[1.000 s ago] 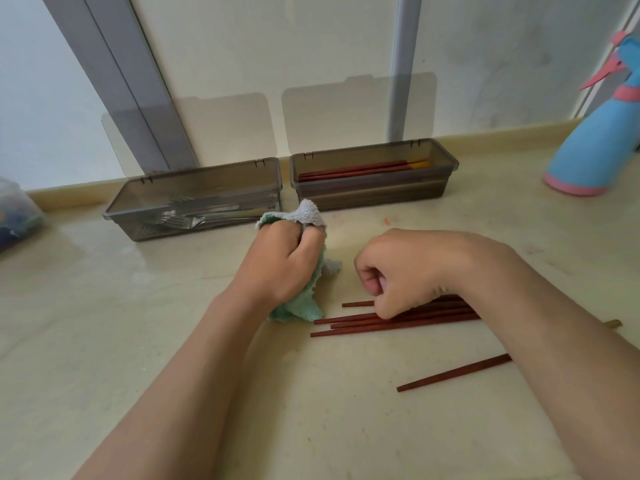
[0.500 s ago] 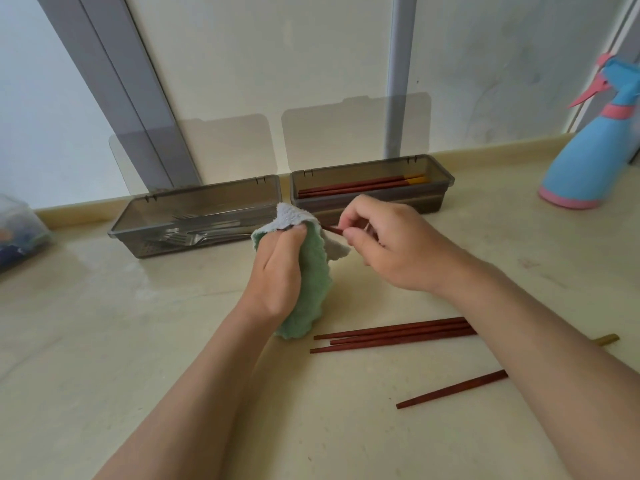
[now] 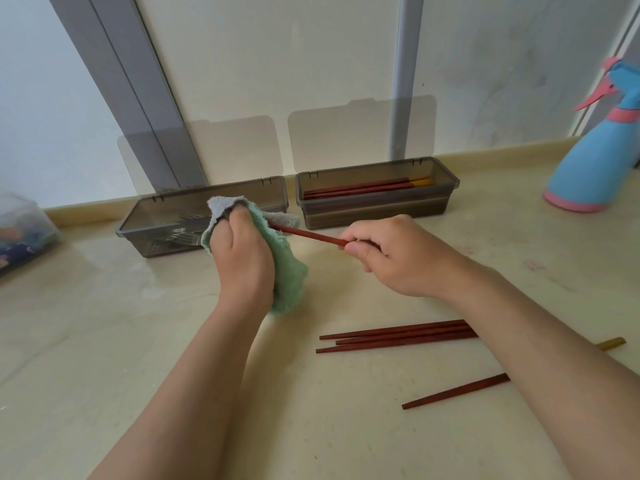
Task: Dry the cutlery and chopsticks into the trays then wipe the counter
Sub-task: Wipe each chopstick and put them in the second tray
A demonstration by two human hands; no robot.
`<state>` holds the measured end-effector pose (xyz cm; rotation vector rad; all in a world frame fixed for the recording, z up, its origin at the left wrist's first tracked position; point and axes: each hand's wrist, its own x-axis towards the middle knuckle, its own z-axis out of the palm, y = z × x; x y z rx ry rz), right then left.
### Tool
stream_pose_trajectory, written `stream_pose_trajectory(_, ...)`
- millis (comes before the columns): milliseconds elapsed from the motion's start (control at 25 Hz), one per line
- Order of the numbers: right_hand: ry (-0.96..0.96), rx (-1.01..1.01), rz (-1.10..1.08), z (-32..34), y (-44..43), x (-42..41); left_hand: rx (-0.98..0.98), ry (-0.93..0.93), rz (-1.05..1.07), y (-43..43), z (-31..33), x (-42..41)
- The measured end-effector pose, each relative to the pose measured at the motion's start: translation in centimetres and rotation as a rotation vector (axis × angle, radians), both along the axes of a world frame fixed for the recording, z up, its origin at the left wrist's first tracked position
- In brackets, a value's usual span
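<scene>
My left hand [image 3: 242,258] grips a green and grey cloth [image 3: 289,271], folded round the tip of a dark red chopstick [image 3: 308,234]. My right hand [image 3: 391,258] pinches the other end of that chopstick, which runs level between both hands above the counter. Three more red chopsticks [image 3: 398,336] lie side by side on the counter below my right hand, and another chopstick [image 3: 453,391] lies nearer me, partly under my right forearm. At the back, the left tray [image 3: 166,206] holds metal cutlery and the right tray [image 3: 446,199] holds several chopsticks.
A blue and pink spray bottle [image 3: 595,157] stands at the back right. A clear plastic container [image 3: 20,230] sits at the far left edge. Both tray lids lean open against the wall behind. The beige counter [image 3: 104,341] stretches toward me.
My right hand picked one chopstick from the pile, lifted it to the cloth, then drew it rightward out of the cloth. My left hand rose with the cloth and stayed in front of the trays.
</scene>
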<state>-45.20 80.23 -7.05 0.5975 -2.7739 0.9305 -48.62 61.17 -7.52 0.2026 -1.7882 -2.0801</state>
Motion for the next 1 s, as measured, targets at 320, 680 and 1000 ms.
stream_pose_trajectory(320,-0.068,-0.149,0.037,-0.6,-2.9,0.4,-0.258,0.085,-0.099,1.9,-0.5,1.3)
stream_pose_trajectory(680,-0.238,-0.233,0.042,0.0,-2.7,1.1,-0.401,0.172,-0.145,2.9,-1.3,1.9)
stream_pose_trajectory(1000,-0.151,-0.533,-0.146,0.7,-1.7,-0.1,-0.615,0.223,-0.562,2.2,-1.5,1.7)
